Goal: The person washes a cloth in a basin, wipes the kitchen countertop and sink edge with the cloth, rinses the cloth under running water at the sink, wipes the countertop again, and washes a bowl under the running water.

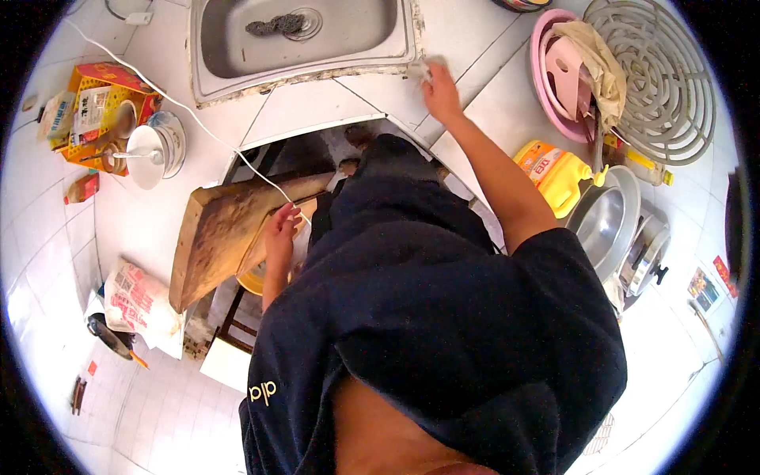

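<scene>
My left hand point(280, 228) is low in front of the counter, beside a wooden board point(218, 237) that leans at a slant. Its fingers are curled at a thin white cord point(202, 123), which runs across the counter from the upper left. My right hand point(440, 93) reaches over the tiled counter near the right front corner of the steel sink point(305, 85). It is slightly blurred and closed on a small whitish thing point(418, 71), whose kind I cannot make out. A dark scouring pad point(275, 24) lies in the sink.
Stacked bowls point(162, 146) and a yellow basket point(89, 119) of jars stand left. At right are a pink basin point(541, 75), a coiled rack point(661, 79), a yellow jug point(546, 178) and a metal basin point(606, 218). A white bag point(138, 305) sits lower left.
</scene>
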`<state>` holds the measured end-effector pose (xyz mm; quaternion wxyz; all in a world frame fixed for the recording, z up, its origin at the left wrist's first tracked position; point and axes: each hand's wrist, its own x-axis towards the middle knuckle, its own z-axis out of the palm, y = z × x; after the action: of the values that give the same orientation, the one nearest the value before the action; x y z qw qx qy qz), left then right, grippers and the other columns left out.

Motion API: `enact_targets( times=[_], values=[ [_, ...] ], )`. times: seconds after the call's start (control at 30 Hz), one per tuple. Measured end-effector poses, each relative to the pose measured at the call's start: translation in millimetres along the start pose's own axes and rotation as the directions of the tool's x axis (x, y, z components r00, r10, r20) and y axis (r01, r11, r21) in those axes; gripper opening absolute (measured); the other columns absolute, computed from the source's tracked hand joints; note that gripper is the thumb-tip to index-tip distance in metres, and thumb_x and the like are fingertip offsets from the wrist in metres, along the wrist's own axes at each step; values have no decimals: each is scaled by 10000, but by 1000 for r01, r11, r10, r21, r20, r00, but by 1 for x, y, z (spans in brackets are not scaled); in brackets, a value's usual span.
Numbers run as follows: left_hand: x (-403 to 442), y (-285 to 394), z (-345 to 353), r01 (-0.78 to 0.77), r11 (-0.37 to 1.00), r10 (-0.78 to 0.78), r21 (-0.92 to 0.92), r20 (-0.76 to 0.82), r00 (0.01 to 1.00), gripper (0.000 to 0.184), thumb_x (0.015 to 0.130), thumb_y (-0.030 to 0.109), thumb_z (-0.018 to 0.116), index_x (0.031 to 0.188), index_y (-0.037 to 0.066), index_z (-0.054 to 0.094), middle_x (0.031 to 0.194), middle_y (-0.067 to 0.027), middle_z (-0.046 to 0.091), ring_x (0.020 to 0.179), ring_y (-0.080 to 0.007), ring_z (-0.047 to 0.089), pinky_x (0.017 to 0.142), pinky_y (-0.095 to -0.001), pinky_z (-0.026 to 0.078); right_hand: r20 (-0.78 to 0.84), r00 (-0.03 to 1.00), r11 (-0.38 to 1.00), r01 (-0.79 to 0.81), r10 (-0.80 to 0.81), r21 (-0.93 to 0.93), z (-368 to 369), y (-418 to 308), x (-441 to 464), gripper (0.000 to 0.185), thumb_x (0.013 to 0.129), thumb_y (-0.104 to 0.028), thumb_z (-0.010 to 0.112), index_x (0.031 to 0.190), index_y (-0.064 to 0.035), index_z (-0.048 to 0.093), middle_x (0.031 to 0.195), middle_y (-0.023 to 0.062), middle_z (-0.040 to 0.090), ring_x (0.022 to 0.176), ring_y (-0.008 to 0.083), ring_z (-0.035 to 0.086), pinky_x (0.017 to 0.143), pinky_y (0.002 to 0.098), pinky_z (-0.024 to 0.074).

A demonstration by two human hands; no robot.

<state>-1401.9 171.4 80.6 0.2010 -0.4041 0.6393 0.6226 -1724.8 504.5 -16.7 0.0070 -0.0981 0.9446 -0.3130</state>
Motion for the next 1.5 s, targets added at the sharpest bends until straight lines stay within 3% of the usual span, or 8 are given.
enact_targets(
  times=[0.13,0.2,0.27,0.8,1.07,1.27,1.37,1.5],
  values=[
    [-3,-6,-16,14,1000,-14,-14,-35,999,371,962,187,462,1306,58,510,1201,-74,615,1040,-180,595,868,-300,437,-148,989,875,-90,21,-475,-40,72,72,407,843,-131,541,1243,-60,515,1165,244,519,1045,396,505,913,468,429],
    [0,-18,-24,40,999,-42,-27,-59,997,374,965,202,467,1309,62,509,1192,-75,617,1034,-182,596,865,-299,436,-415,897,914,-289,154,-285,-47,120,99,330,852,-191,512,1133,-46,604,1107,253,573,1010,383,548,886,450,445],
    [-6,-7,-22,34,999,-34,-3,-85,996,372,962,199,469,1306,66,514,1185,-77,618,1025,-183,597,859,-300,438,268,954,201,238,136,-950,-71,148,110,284,879,-206,478,1002,-38,671,1007,216,639,967,357,597,861,440,462],
    [-19,-34,-1,72,975,-107,-209,-158,982,355,949,148,462,1284,62,541,1171,-85,636,1021,-181,607,846,-299,445,800,574,682,516,174,-518,7,32,13,325,791,-205,493,888,38,685,982,267,654,932,390,643,832,463,509],
    [-2,-27,1,50,984,-69,-171,-105,992,367,949,173,478,1290,50,530,1175,-93,635,1023,-190,611,861,-320,448,340,871,930,-292,356,-224,29,-47,15,392,853,-301,475,837,31,683,900,267,654,877,419,635,792,483,498],
    [8,-40,-19,45,984,-67,-172,-126,990,362,948,170,473,1286,54,529,1175,-89,635,1024,-180,609,858,-310,449,540,833,846,198,122,-495,-16,-45,-12,393,898,-302,466,799,13,679,855,258,647,776,395,640,714,507,491],
    [2,-40,-18,9,979,-33,-203,-115,993,356,959,220,473,1289,100,535,1171,-67,636,1036,-171,599,866,-300,443,688,721,487,632,-84,-603,12,-46,-49,198,824,-148,545,861,-8,680,883,175,595,838,353,584,680,498,468],
    [3,-45,-1,56,970,-86,-238,-115,990,354,945,173,474,1273,59,541,1160,-84,643,1004,-179,619,846,-301,455,539,801,626,565,-260,-537,68,-85,-46,174,771,-113,577,846,18,664,911,182,587,906,347,567,736,450,476]
  ],
)
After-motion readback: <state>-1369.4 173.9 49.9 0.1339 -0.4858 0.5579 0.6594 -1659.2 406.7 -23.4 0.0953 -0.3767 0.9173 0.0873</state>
